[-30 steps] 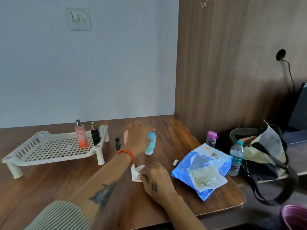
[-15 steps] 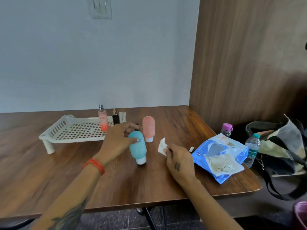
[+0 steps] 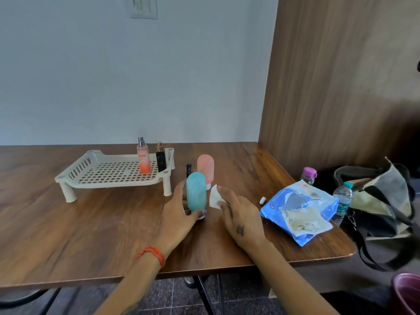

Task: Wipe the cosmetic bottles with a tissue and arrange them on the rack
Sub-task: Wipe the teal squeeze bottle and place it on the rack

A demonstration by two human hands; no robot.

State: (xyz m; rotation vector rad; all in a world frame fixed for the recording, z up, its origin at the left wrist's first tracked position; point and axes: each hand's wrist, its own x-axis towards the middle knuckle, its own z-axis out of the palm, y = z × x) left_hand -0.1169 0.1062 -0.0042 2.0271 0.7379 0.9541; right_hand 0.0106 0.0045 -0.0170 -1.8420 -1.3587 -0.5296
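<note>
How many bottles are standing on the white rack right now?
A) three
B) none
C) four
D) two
D: only the pink spray bottle and the small black bottle stand on the rack; the blue bottle, gripped by the left hand, and the peach bottle are on the table.

The left hand has drawn the blue bottle closer to the tissue.
</note>
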